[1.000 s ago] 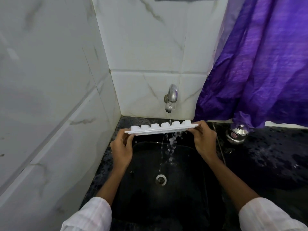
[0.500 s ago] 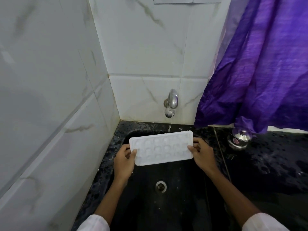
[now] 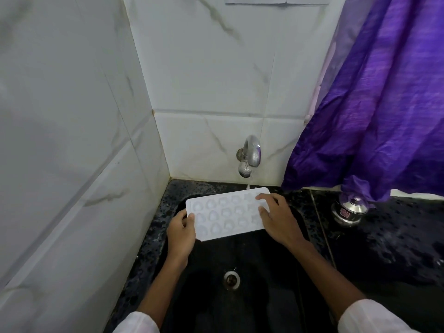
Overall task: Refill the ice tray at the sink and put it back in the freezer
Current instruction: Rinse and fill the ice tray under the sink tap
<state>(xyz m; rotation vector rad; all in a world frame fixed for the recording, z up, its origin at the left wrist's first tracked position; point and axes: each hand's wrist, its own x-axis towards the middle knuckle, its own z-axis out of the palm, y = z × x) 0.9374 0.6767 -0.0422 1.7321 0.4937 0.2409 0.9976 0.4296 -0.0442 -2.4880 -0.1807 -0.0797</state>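
A white ice tray (image 3: 224, 215) with several rounded cups is held face up over the black sink (image 3: 262, 296). My left hand (image 3: 181, 230) grips its left end, thumb on top. My right hand (image 3: 276, 216) holds the right end with fingers laid over the top cups. A thin stream of water runs from the chrome tap (image 3: 249, 156) onto the tray's far edge near my right fingers. Whether the cups hold water is hard to tell.
White marble tiles close in on the left and behind. The drain (image 3: 231, 280) sits in the sink's middle. On the wet black counter (image 3: 396, 243) to the right stands a small steel pot (image 3: 348, 210), with a purple curtain (image 3: 374, 104) hanging above it.
The tray was on edge with water spilling off it one second ago. It has since been turned cups up, lowered over the basin, and my right fingers have moved onto its top.
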